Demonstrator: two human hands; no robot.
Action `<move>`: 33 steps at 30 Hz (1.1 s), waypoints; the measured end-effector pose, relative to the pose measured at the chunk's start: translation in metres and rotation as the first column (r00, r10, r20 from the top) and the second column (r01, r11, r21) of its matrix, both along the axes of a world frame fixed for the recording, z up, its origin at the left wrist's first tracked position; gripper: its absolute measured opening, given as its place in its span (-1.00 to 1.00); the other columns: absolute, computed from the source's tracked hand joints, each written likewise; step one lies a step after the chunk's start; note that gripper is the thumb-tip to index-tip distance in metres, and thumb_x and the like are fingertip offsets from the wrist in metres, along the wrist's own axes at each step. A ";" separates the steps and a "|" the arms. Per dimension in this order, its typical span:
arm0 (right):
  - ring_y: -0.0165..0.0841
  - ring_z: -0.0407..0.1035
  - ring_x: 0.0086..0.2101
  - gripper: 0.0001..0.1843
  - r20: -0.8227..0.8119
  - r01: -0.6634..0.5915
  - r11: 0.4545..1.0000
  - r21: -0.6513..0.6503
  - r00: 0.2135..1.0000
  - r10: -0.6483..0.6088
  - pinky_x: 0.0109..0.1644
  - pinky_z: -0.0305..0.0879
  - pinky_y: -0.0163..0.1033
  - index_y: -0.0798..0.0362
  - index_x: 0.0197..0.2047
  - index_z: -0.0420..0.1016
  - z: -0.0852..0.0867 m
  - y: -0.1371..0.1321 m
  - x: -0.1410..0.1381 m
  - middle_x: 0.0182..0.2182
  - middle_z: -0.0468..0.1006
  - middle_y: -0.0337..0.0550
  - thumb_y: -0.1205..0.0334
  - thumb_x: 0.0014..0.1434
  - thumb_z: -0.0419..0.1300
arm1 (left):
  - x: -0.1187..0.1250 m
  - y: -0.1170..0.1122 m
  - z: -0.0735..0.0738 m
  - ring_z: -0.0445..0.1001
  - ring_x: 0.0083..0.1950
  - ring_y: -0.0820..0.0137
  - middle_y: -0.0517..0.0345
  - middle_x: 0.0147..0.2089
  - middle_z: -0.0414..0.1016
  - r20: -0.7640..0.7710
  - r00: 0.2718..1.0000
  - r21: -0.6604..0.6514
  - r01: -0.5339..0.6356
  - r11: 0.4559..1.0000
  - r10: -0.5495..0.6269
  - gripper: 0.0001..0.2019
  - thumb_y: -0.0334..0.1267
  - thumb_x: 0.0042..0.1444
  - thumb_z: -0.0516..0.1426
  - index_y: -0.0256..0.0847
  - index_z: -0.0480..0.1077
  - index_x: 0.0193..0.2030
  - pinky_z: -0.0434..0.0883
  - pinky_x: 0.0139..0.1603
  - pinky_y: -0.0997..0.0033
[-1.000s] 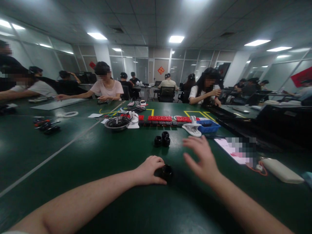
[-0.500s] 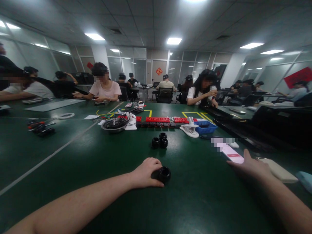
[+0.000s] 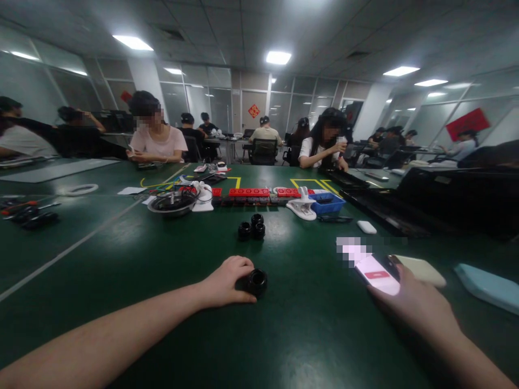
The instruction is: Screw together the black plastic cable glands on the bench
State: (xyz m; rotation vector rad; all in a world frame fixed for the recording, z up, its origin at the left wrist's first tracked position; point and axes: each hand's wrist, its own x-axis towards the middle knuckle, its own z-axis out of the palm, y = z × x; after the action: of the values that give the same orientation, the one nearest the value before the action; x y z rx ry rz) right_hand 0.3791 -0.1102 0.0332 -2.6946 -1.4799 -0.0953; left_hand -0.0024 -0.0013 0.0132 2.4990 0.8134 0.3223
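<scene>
My left hand [image 3: 233, 278] is wrapped round a black, glossy round piece with a hollow centre [image 3: 257, 282], close to the table top. Its opening faces me, and my fingers cover the far and left side. Just beyond it, three similar black round pieces [image 3: 252, 229] are grouped on the green table [image 3: 308, 313]. On the right, my right hand [image 3: 421, 308] grips the near end of a phone [image 3: 377, 274] between thumb and fingers. The phone's screen is lit, pinkish with a red patch, and part of it is blurred out.
A small white case [image 3: 367, 227], a cream pouch [image 3: 421, 270] and a light blue box [image 3: 486, 286] lie on the right. Farther back are red blocks [image 3: 248, 193], a white clip [image 3: 303, 205], a blue basket [image 3: 327, 203] and a dish of cables [image 3: 171, 204]. Several people sit beyond.
My right hand has closed round the phone and brought it nearer to me, away from the white case. My left hand keeps its hold on the black piece. The view has turned slightly right.
</scene>
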 end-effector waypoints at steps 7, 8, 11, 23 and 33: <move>-0.04 0.37 -0.25 -0.13 0.089 -0.017 0.998 0.055 0.996 0.012 -0.25 0.25 -0.09 0.33 0.09 0.16 -0.011 -0.037 -0.029 -0.22 0.45 0.21 -0.26 -0.05 -0.03 | 0.000 -0.002 0.001 0.18 0.04 0.20 0.10 -0.02 0.25 -0.022 0.999 -0.028 -0.026 0.999 0.025 -0.59 -0.02 -0.07 0.19 -0.10 0.33 -0.08 0.18 0.03 0.18; -0.03 0.37 -0.25 -0.16 0.118 -0.025 0.997 0.067 0.993 0.017 -0.24 0.25 -0.08 0.32 0.08 0.17 -0.012 -0.041 -0.034 -0.23 0.45 0.19 -0.24 -0.05 -0.04 | 0.001 -0.003 0.003 0.18 0.04 0.20 0.10 -0.01 0.24 -0.027 0.999 -0.033 -0.028 0.999 0.027 -0.60 -0.02 -0.06 0.18 -0.10 0.32 -0.08 0.18 0.04 0.18; -0.01 0.36 -0.25 -0.20 0.193 -0.033 0.994 0.100 0.981 0.013 -0.21 0.22 -0.04 0.28 0.09 0.17 -0.015 -0.051 -0.049 -0.28 0.47 0.15 -0.22 -0.03 -0.04 | 0.002 -0.005 0.008 0.18 0.05 0.21 0.10 -0.01 0.25 -0.038 0.999 -0.038 -0.028 0.999 0.027 -0.63 -0.04 -0.04 0.17 -0.10 0.33 -0.08 0.18 0.05 0.17; 0.02 0.33 -0.24 -0.13 0.179 0.014 0.986 0.169 0.983 -0.044 -0.24 0.19 -0.02 0.21 0.17 0.06 -0.022 -0.063 -0.065 -0.30 0.47 0.11 -0.27 -0.04 -0.09 | 0.003 -0.003 0.003 0.19 0.04 0.21 0.11 -0.02 0.24 -0.063 0.997 -0.025 -0.046 0.999 0.045 -0.65 -0.10 -0.06 0.20 -0.12 0.34 -0.11 0.18 0.07 0.19; 0.04 0.32 -0.26 -0.11 0.092 0.032 0.985 0.167 0.995 -0.048 -0.27 0.20 0.03 0.17 0.18 0.04 -0.022 -0.062 -0.062 -0.32 0.47 0.11 -0.32 -0.04 -0.12 | 0.003 -0.002 0.005 0.18 0.05 0.21 0.11 -0.01 0.24 -0.084 0.996 -0.045 -0.038 0.998 0.034 -0.65 -0.08 -0.04 0.18 -0.11 0.33 -0.09 0.18 0.08 0.17</move>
State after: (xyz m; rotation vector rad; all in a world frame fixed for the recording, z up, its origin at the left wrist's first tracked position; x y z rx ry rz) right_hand 0.3168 -0.1725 0.0117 -2.6198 -1.3739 -0.3385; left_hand 0.0002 -0.0036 0.0178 2.4703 0.8899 0.2102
